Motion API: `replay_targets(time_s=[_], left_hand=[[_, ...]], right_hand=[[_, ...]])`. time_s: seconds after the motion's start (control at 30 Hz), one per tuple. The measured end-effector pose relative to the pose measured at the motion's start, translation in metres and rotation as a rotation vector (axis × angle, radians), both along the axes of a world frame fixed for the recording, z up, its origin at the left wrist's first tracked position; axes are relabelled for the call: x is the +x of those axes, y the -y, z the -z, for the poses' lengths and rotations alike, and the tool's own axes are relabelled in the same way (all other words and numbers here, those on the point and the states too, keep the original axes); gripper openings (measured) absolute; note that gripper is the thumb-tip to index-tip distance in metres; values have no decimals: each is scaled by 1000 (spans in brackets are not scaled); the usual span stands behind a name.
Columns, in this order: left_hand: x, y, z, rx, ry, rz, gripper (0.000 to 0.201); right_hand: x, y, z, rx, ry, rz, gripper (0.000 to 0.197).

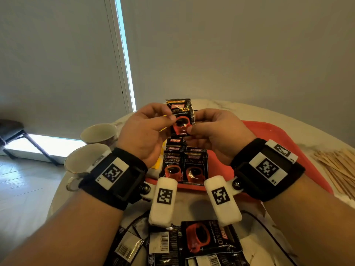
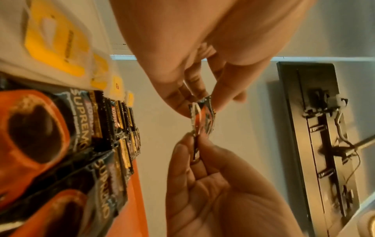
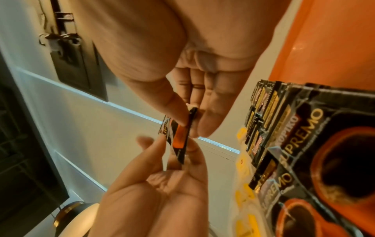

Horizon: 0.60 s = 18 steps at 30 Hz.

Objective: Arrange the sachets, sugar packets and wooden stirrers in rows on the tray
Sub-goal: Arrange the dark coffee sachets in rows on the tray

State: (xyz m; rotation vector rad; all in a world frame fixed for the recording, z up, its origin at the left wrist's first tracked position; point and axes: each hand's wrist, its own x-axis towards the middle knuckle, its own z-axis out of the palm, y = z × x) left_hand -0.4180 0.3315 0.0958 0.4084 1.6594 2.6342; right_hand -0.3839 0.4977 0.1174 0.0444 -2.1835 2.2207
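I hold one black coffee sachet point(image 1: 180, 116) upright above the red tray point(image 1: 269, 135). My left hand point(image 1: 171, 120) pinches its left edge and my right hand point(image 1: 189, 130) pinches its lower right corner. The left wrist view shows the sachet point(image 2: 202, 118) edge-on between both hands, as does the right wrist view point(image 3: 180, 141). More sachets point(image 1: 184, 166) lie overlapping in rows on the tray beneath my hands. Yellow-and-white sugar packets point(image 1: 156, 164) lie left of them. Wooden stirrers point(image 1: 338, 169) are heaped on the table right of the tray.
Two cups point(image 1: 98, 133) point(image 1: 84, 158) stand on the table left of the tray. Several loose sachets point(image 1: 192, 242) lie near the table's front edge, below my wrists. A dark chair point(image 1: 17, 135) stands on the floor at far left.
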Motion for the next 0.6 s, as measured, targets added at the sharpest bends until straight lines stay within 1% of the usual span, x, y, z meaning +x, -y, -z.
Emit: replay_targets(time_s=[0.07, 0.17, 0.3, 0.4, 0.53, 0.6], left_hand=[[4, -1, 1, -81, -11, 10, 30], [5, -1, 0, -108, 7, 6, 41], [3, -1, 1, -117, 0, -12, 52], [3, 0, 2, -123, 1, -11, 53], [3, 0, 1, -119, 1, 11, 53], [3, -2, 0, -96, 3, 12, 52]], right_hand=[[0, 0, 0, -33, 21, 7, 20], [0, 0, -1, -26, 49, -5, 21], [-1, -2, -1, 15, 55, 23, 7], [-2, -4, 0, 28, 47, 42, 2], [-5, -7, 2, 65, -2, 55, 5], [-9, -14, 1, 67, -9, 110, 5]])
